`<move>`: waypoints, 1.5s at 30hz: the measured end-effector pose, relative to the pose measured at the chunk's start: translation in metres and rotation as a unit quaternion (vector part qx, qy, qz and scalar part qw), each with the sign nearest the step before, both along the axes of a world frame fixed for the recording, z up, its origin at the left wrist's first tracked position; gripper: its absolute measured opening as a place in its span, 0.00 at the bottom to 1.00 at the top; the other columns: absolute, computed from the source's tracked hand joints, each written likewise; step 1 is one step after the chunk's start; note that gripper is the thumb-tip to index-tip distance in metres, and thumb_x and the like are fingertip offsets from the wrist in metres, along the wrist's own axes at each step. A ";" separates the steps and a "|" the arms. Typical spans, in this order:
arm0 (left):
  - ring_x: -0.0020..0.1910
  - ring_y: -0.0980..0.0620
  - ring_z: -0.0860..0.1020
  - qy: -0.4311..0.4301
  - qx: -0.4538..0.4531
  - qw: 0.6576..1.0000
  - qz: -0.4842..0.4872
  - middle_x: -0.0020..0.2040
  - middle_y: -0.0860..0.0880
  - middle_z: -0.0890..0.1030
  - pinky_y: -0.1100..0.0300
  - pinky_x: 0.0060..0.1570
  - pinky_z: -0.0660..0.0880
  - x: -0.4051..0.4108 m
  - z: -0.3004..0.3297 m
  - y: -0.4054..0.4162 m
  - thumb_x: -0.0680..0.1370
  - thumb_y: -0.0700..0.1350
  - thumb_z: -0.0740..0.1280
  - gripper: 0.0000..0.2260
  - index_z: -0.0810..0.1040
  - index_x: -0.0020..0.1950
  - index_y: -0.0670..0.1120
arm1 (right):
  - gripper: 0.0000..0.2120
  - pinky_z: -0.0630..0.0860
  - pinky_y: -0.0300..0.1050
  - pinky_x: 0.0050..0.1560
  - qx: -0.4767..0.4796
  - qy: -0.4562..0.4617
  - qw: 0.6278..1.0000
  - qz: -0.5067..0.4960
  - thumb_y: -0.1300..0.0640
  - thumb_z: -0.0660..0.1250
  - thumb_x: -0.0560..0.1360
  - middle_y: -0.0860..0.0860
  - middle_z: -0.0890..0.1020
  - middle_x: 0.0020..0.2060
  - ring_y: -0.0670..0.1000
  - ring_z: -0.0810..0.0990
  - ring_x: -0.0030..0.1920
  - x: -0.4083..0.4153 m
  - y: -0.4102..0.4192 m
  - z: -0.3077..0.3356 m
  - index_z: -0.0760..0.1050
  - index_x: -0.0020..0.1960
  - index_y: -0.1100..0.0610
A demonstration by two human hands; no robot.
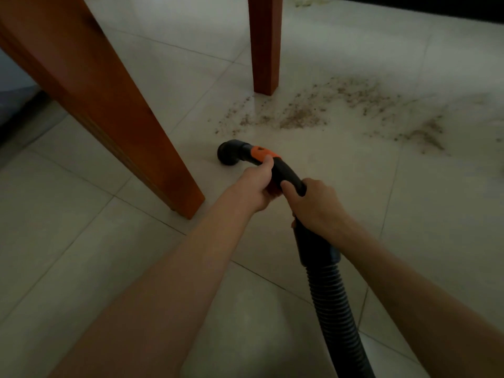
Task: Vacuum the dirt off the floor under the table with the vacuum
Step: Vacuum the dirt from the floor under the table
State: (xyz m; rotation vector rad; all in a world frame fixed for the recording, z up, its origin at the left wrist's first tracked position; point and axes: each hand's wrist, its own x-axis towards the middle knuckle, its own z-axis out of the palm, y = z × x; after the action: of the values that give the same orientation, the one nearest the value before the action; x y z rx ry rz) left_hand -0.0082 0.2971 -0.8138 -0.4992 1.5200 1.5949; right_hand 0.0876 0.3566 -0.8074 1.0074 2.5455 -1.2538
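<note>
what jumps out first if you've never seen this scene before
First, the brown dirt scattered across the pale tiled floor, spreading right from the foot of the far table leg. Next, the black vacuum nozzle with its orange collar, just short of the dirt, gripped by the left hand and the right hand. A big wooden leg slants across the left.

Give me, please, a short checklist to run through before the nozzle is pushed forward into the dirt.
1. Left hand grips the vacuum handle: ok.
2. Right hand grips the handle near the hose: ok.
3. Nozzle over the dirt: not ok, it is short of it.
4. Path clear of the far table leg: ok.
5. Near table leg clear of the left forearm: ok.
6. Vacuum running: cannot tell.
</note>
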 end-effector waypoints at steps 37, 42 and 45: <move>0.67 0.41 0.69 0.102 -0.106 0.988 -0.043 0.71 0.39 0.66 0.53 0.55 0.68 -0.048 -0.005 -0.008 0.83 0.51 0.50 0.24 0.60 0.73 0.35 | 0.20 0.76 0.41 0.32 -0.193 0.032 0.980 -0.036 0.39 0.56 0.78 0.53 0.80 0.34 0.49 0.78 0.30 -0.041 -0.039 -0.035 0.68 0.43 0.56; 0.67 0.42 0.69 0.112 -0.120 0.986 -0.034 0.71 0.39 0.66 0.54 0.55 0.68 -0.055 -0.010 -0.007 0.84 0.51 0.50 0.24 0.60 0.73 0.36 | 0.22 0.75 0.40 0.30 -0.195 0.032 0.980 -0.037 0.38 0.55 0.78 0.53 0.80 0.36 0.50 0.78 0.31 -0.050 -0.038 -0.039 0.68 0.47 0.58; 0.66 0.42 0.71 0.120 -0.135 0.983 -0.027 0.69 0.39 0.69 0.51 0.61 0.71 -0.061 -0.014 -0.009 0.83 0.51 0.51 0.23 0.62 0.72 0.37 | 0.23 0.77 0.45 0.36 -0.185 0.043 0.981 -0.028 0.38 0.54 0.78 0.55 0.81 0.39 0.53 0.80 0.35 -0.055 -0.039 -0.042 0.69 0.49 0.58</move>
State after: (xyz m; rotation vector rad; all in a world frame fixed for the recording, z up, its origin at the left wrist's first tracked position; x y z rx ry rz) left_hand -0.0692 0.2886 -0.8282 -0.4216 1.9313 1.4542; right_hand 0.0324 0.3171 -0.8496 0.9634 2.2278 -1.7375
